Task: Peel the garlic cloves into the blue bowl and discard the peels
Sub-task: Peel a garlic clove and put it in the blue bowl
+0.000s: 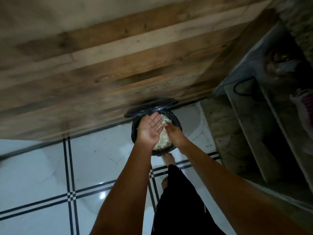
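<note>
Left hand open flat, palm up, nothing on it, above the bin: discard stage.
Right hand beside it over the bin, fingertips down at the peels; grip not discernible. Lid raised behind the bin. Blue bowl and cloves not in view; peeling judged done, discard near complete.

Plank wall, tiled floor and grey ledges around me

A wall of brown wooden planks runs across in front of me and meets a glossy white tiled floor crossed by paired black lines. My bare foot stands on the tiles below my dark trouser leg. To my right are grey concrete ledges, with a black cable looped on one and something pink and white too blurred to name.
</note>
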